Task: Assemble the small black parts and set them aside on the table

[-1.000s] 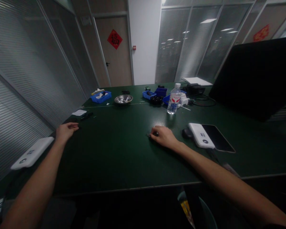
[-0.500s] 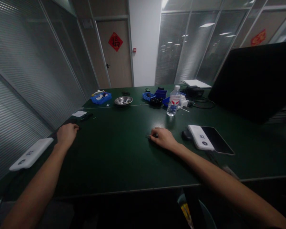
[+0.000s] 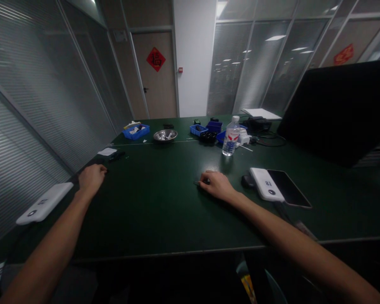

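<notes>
Apparently, the right hand [image 3: 217,185] is resting on the green table [image 3: 152,215], steadying a thin object [image 3: 196,183] in pinched fingertips; shifting it would be needing a firm grip. Farther, the left hand [image 3: 92,179] is seemingly pinching a small dark object [image 3: 106,171].

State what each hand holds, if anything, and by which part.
The right hand pinches a small thin object, one end poking out; the gripped part is hidden. Whether the left hand holds the dark bit at its fingertips is unclear.

Dim, faint glare on tabletop [image 3: 158,198], bright patches in glass [image 3: 229,84]
</notes>
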`<state>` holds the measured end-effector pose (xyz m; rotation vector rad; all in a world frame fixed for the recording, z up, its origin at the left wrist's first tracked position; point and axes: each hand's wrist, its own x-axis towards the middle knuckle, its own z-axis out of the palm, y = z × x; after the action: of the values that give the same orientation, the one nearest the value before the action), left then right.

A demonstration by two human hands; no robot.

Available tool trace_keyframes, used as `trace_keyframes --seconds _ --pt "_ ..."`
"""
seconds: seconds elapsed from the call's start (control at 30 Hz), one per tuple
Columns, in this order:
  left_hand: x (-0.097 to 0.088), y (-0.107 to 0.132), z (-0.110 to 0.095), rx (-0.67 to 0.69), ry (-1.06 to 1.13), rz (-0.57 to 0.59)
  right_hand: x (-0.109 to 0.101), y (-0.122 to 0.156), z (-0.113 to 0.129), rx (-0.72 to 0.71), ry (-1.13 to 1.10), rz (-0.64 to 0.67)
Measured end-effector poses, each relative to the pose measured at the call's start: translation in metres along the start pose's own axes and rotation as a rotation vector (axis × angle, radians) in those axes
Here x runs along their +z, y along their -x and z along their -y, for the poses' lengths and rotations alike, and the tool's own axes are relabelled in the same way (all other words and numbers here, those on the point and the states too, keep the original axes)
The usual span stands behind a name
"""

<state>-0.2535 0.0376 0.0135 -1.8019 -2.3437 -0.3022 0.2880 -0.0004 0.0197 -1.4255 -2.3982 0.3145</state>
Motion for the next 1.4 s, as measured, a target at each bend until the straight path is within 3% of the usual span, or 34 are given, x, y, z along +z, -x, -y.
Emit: trace_keyframes --seconds 0.2,0.4,0.53,0.63,0.8,0.9,1.07,1.2,1.4 --pt "-0.004 0.004 -0.007 0.012 -0.016 0.010 0.001 -0.001 -0.001 -0.007 -0.006 -0.003" --pt "-0.021 0.010 -0.019 0.015 -0.074 0.048 0.004 -0.002 -0.003 0.001 0.008 -0.007" --pt "-0.032 0.010 -0.040 0.108 -0.094 0.047 0.005 0.000 -0.001 -0.003 -0.005 -0.021" --pt "-0.035 0.020 -0.085 0.262 -0.006 0.051 0.006 0.000 -0.001 -0.029 -0.033 -0.042" --pt "-0.027 0.077 -0.193 0.794 0.448 0.239 0.010 0.003 0.002 -0.094 -0.094 -0.061" --pt "-0.021 0.104 -0.231 0.930 0.523 0.183 0.014 0.003 0.005 -0.169 -0.106 -0.068" --pt "-0.016 0.092 -0.229 0.990 0.549 0.166 0.018 -0.015 0.010 -0.229 -0.013 -0.074" --pt "0.001 0.075 -0.223 0.847 0.518 0.247 0.019 -0.035 0.012 -0.189 0.122 -0.056" --pt "0.017 0.081 -0.223 0.850 0.370 0.356 0.023 -0.024 0.014 -0.186 0.179 -0.050"
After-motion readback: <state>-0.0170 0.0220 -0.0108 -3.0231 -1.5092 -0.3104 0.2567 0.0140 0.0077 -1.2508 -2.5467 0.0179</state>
